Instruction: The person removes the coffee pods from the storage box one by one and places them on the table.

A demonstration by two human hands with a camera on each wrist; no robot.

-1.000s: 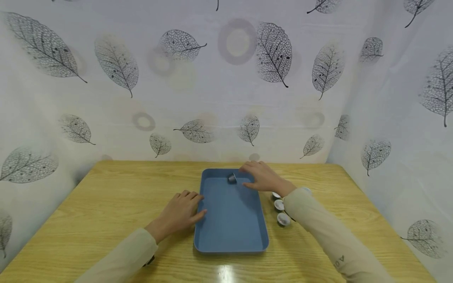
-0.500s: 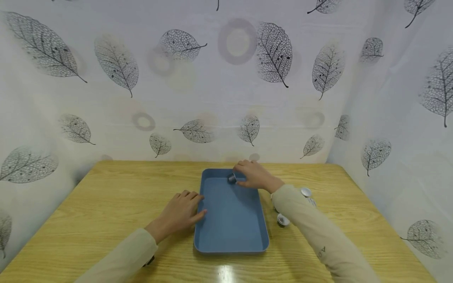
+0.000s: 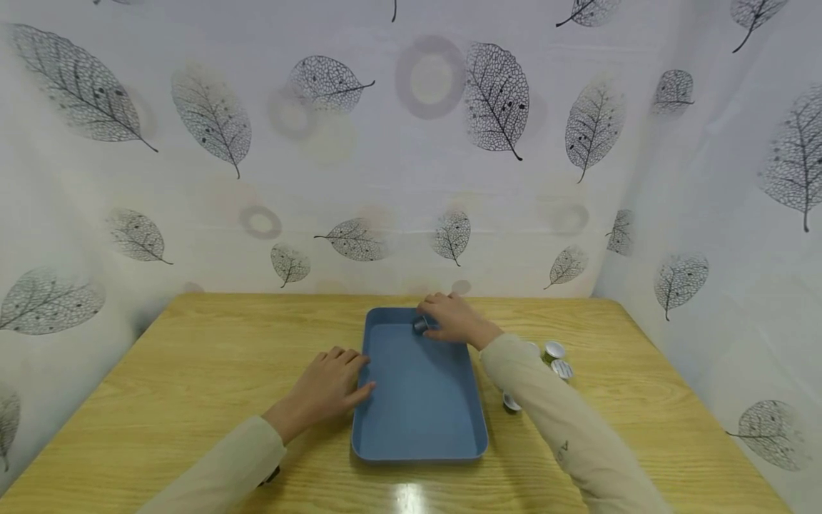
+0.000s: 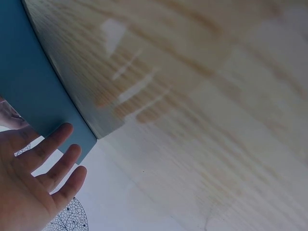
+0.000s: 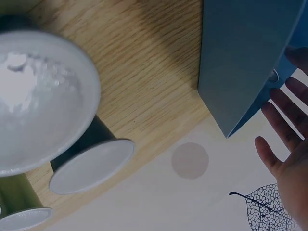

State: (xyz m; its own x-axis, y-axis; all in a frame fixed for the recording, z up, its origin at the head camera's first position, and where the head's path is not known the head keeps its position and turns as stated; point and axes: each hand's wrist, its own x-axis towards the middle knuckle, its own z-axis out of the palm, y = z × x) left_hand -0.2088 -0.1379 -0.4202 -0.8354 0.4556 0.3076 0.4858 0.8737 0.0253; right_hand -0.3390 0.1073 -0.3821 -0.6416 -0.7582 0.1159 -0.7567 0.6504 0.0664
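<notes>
A blue rectangular tray (image 3: 417, 407) lies on the wooden table. Inside its far end sits one dark coffee capsule (image 3: 420, 325), tipped on its side. My right hand (image 3: 457, 320) reaches over the far right corner, thumb and fingers spread on either side of that capsule. In the right wrist view the capsule (image 5: 274, 76) shows in the gap between thumb and fingers, beyond the tray wall. My left hand (image 3: 326, 387) rests at the tray's left rim, its thumb over the inside. The left wrist view shows its extended fingers (image 4: 57, 139) along the tray's outer side.
Right of the tray stand several more capsules with pale lids, among them a green one (image 3: 554, 350), a silver-lidded one (image 3: 561, 369) and a dark one (image 3: 511, 403). My right sleeve (image 3: 546, 400) partly covers the group. A leaf-patterned curtain (image 3: 385, 178) hangs behind the table.
My right hand has moved left along the tray's far end, bringing its fingertips to the dark capsule. Its sleeve has uncovered capsules on the right. My left hand stays at the rim.
</notes>
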